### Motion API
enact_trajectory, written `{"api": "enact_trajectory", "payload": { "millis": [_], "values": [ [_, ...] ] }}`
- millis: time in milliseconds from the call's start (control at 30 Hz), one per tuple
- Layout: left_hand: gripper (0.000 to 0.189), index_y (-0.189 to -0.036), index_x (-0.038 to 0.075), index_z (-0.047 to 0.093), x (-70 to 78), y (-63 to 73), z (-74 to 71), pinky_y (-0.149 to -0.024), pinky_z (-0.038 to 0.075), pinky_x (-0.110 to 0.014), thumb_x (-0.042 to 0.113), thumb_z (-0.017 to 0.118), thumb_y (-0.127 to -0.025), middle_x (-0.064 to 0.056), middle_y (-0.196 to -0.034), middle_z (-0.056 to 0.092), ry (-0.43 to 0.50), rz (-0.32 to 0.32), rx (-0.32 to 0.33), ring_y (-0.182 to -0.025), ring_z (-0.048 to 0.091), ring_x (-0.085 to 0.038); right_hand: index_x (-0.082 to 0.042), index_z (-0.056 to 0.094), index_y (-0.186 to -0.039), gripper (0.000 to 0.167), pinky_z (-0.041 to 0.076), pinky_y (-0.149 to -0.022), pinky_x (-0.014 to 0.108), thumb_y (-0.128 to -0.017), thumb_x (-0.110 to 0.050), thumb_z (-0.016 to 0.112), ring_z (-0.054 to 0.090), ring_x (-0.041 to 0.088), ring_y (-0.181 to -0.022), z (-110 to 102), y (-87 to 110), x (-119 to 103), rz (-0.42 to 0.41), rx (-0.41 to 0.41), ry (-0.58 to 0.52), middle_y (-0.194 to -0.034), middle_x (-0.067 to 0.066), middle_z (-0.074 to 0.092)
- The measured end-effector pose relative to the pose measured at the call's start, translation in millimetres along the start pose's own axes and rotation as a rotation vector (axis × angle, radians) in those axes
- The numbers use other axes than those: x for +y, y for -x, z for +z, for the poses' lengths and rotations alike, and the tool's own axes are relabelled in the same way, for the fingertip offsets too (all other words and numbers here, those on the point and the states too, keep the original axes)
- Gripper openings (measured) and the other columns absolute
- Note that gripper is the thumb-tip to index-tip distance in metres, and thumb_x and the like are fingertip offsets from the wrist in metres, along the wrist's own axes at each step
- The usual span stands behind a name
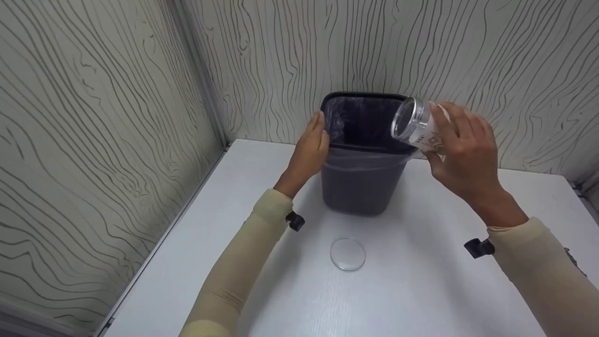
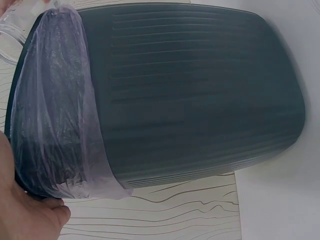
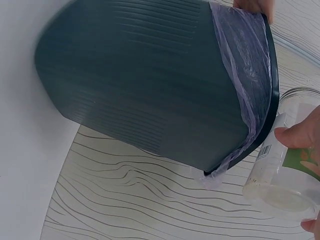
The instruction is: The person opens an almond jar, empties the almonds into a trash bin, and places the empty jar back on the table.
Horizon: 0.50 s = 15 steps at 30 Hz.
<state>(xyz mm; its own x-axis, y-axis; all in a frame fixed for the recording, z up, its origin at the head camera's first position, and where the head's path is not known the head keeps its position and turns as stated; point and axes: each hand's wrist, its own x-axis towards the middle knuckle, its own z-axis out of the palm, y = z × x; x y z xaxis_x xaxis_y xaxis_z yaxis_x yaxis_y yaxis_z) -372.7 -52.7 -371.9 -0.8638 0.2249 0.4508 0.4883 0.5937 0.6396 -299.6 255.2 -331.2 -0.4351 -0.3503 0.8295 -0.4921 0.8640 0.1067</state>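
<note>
A dark trash bin (image 1: 358,187) stands upright on the white table, lined with a thin translucent bag (image 2: 55,105) folded over its rim. My left hand (image 1: 309,147) holds the bin's left side at the rim, its fingers against the bag. My right hand (image 1: 468,150) grips a clear jar (image 1: 414,121) by its labelled body. Tipped sideways, the jar has its uncovered mouth over the bin's right rim. A barcode and a green patch show on the jar's label (image 3: 300,160) in the right wrist view. The bin's bottom inside is dark.
A clear round lid (image 1: 347,254) lies flat on the white table (image 1: 398,290) in front of the bin. Wood-grain patterned walls (image 1: 281,61) rise behind the table and along its left side.
</note>
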Motion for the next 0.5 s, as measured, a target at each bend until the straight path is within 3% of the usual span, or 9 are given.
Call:
{"api": "enact_trajectory", "payload": {
  "millis": [500],
  "values": [
    [0.054,-0.160,0.000,0.020,0.0,-0.8,0.2,-0.122,0.022,-0.031,0.019,0.030,-0.111,-0.014,-0.168,0.017,-0.004,-0.004,-0.004,-0.153,0.019,-0.019,-0.007,0.049,-0.150,0.089,0.042,-0.096,0.062,-0.069,-0.004,0.087,0.052,0.044,-0.125,-3.6,11.9,-0.5,0.044,0.050,-0.035,-0.144,0.019,0.054]
  ]
}}
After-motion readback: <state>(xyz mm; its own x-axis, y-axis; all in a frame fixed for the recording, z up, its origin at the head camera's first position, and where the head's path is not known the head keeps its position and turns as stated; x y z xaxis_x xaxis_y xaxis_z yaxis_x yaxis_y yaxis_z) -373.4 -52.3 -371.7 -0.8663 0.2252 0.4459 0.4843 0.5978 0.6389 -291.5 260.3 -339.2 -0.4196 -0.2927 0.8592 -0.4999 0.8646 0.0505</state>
